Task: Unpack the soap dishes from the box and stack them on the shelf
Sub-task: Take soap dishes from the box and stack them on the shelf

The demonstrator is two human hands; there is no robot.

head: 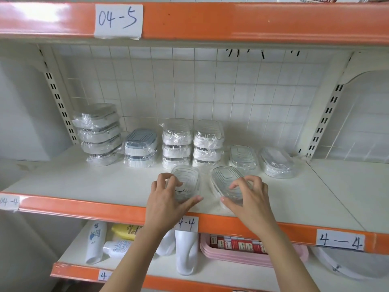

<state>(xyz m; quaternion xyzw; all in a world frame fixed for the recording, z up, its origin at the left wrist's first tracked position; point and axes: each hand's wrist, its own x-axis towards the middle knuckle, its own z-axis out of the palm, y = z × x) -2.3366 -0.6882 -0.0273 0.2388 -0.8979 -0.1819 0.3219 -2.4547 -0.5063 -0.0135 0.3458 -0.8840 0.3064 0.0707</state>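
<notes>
1. The left hand (168,197) grasps a wrapped soap dish (186,182) at the shelf (84,182)'s near edge.
2. The right hand (250,197) grasps another dish (226,180) just right.
3. Stacked dishes (176,142) stand farther back.

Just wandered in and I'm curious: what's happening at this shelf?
A person is stocking wrapped soap dishes. The left hand holds one soap dish and the right hand holds another, both at the front of the shelf. Behind them stand stacks of wrapped dishes.

both hands (168,197) grip wrapped soap dishes (186,182) on shelf (84,186).
</notes>
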